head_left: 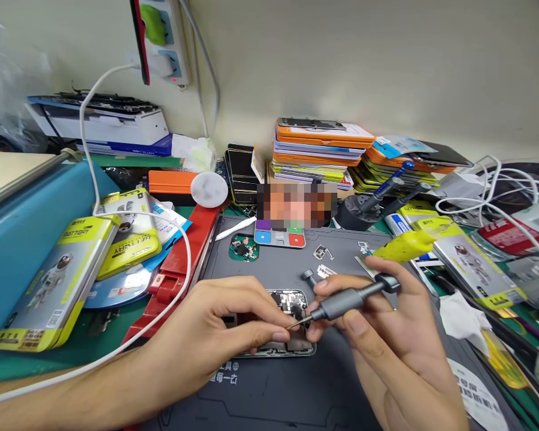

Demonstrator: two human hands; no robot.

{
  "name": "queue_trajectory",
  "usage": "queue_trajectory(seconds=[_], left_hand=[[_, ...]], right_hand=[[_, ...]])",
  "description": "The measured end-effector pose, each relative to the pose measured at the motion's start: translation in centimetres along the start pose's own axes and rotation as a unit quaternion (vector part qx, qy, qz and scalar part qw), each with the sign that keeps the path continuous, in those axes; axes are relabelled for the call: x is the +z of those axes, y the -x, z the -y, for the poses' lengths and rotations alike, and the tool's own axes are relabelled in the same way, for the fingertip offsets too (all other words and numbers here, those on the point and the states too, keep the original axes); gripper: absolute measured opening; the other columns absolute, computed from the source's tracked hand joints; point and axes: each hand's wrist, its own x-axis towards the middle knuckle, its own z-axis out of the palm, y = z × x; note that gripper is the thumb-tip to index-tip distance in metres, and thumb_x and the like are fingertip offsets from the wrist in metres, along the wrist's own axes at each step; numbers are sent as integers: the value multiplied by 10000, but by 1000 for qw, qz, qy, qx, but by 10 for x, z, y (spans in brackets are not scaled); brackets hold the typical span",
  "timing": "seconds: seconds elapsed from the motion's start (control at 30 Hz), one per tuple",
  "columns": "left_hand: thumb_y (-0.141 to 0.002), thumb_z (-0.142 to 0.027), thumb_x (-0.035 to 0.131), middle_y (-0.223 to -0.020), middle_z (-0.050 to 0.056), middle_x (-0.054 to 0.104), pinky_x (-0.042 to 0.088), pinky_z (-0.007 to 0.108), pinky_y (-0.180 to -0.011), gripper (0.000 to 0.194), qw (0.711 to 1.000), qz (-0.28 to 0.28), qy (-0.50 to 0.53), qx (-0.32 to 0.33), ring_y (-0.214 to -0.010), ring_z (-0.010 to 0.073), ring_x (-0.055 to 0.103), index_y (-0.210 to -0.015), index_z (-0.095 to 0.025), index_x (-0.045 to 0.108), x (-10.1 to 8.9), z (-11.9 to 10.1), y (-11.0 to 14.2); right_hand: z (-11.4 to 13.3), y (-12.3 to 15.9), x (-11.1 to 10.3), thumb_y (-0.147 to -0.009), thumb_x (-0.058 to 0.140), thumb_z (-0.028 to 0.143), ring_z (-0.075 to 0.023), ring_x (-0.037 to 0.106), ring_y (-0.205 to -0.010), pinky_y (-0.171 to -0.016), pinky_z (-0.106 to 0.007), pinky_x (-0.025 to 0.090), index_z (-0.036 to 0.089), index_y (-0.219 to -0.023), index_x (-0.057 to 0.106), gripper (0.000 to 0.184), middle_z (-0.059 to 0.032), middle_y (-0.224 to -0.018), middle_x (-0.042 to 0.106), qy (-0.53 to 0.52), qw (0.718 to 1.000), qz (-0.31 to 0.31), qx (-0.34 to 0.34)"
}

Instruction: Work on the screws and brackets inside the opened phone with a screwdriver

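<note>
My right hand [386,335] is closed around a grey precision screwdriver [341,304], its thin shaft pointing left and slightly down. Thumb and index finger of my left hand [233,317] pinch together right at the screwdriver's tip; whatever small thing is between them is hidden. Beneath both hands lies an opened phone [291,299] with its inner boards and metal parts showing, partly covered by my left hand. Just behind my right fingers the grey knob end of another tool [309,275] sticks out, close to a razor blade [327,271].
A grey work mat [260,395] carries a small green circuit board [244,248] and loose metal parts [323,252]. Battery packs [58,281] and a red clamp-like tool [184,263] lie left. A yellow bottle [404,242] and tool holder [359,211] stand right. A white cable [186,239] crosses my left forearm.
</note>
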Motion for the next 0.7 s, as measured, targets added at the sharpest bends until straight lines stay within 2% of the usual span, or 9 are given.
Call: queue_trajectory(seconds=[0.13,0.27,0.5,0.7], left_hand=[[-971,-196,797,-963,-16,808,539,152,-682,125,1000,3,-3,3,-777,99,691,-989,-291,877,-1,1,0],[-967,-174,801,-952,-33,809,553,151,-793,142,1000,5,-16,8,-832,98,713,-982,-295,874,-2,2,0],[-962,-173,811,-951,-41,818,538,121,-784,135,1000,6,-20,20,-861,87,724,-977,-291,874,0,0,1],[-958,-144,811,-965,-54,816,536,96,-821,165,999,12,-8,38,-889,68,731,-989,-294,870,0,0,0]], right_hand=[[-1,0,1,-1053,583,210,-188,795,-737,-704,-321,715,357,-1441,473,429,-64,-1087,749,-22,1000,1,9],[-1,0,1,-1064,578,229,-181,797,-736,-729,-323,712,363,-1441,470,414,-58,-1089,760,-28,999,12,18],[8,1,5,-1058,612,247,-146,781,-766,-752,-273,684,406,-1372,517,365,-16,-1062,785,-53,995,-19,76],[7,-1,3,-1059,607,230,-144,789,-766,-766,-267,678,387,-1404,514,391,-32,-1080,796,-86,993,3,78]])
